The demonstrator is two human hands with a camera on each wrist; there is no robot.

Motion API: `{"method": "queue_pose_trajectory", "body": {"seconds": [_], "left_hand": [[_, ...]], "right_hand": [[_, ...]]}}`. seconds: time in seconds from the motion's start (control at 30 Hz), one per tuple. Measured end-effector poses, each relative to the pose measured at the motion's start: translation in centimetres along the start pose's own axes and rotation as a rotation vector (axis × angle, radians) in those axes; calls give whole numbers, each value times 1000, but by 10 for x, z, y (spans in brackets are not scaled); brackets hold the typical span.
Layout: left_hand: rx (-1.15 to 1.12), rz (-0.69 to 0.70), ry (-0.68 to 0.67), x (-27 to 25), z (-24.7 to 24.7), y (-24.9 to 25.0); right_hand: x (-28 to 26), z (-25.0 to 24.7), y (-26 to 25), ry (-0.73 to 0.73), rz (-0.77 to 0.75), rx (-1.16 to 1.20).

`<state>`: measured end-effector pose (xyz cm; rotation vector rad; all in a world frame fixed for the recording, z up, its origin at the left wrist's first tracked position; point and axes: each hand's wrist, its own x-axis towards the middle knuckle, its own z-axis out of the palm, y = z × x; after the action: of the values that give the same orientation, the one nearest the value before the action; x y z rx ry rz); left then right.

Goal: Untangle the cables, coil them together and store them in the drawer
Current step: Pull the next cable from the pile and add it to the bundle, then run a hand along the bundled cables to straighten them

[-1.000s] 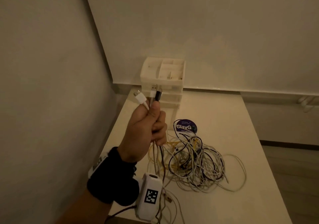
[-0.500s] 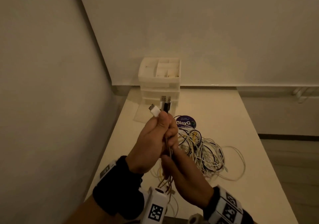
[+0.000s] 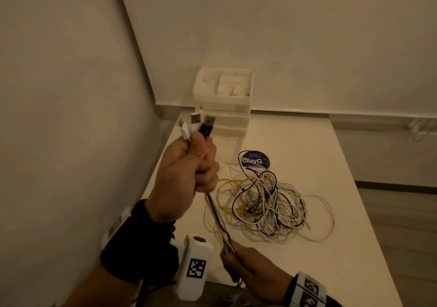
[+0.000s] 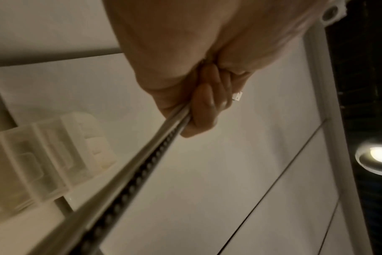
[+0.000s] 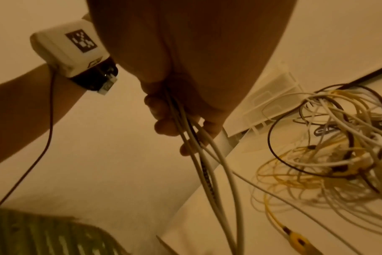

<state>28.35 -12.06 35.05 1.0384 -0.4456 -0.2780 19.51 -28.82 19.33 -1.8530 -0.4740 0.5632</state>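
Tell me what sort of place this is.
Probably a plain room in a home or office: a white table pushed into a bare wall corner, a small plastic drawer organizer on it, and a recessed ceiling light.

Translucent plastic drawer unit (image 3: 223,108); matt table (image 3: 343,212)

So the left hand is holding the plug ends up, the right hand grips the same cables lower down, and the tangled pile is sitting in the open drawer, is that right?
Not quite. The pile lies on the table, in front of the drawer unit, not in a drawer; the head view shows it. The rest holds: the left hand holds the plug ends up, and the right hand grips the same cables lower down.
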Motion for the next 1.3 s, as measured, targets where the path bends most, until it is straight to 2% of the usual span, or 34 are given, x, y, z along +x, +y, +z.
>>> {"method": "queue_pose_trajectory", "body": {"seconds": [0.17,0.27,0.37,0.47,0.53,0.67,0.87,1.07,1.1,1.13,1.2,1.3], "left_hand": [[3,7,32,-1,0,-4],[1,-65,29,-8,-3,-16],[-13,-136,8,-20,-5,-27],[-46,-193,14,-28,-9,-29],[-82,-210,45,-31,-13,-27],[-44,-149,130,-35,-16,-24],[-2,-116,278,-42,-14,-23],[96,-102,325,-49,-21,-24],[117,-98,331,-50,-24,-26],[140,-92,335,-49,-27,-27],[182,-79,351,-46,-32,-29],[168,-116,409,-35,-37,-32]], "right_hand": [[-4,18,41,-105,157,-145],[-6,25,60,-166,211,-195],[-9,29,67,-257,266,-151],[-6,10,66,-308,264,-132],[4,-10,66,-279,264,-182],[48,-32,83,-108,310,-527],[92,-1,100,-385,246,-1128],[96,7,115,-379,112,-1244],[97,4,113,-338,63,-1200],[97,1,109,-229,-22,-1118],[99,-6,98,65,-211,-926],[96,-28,57,493,-319,-398]]}}
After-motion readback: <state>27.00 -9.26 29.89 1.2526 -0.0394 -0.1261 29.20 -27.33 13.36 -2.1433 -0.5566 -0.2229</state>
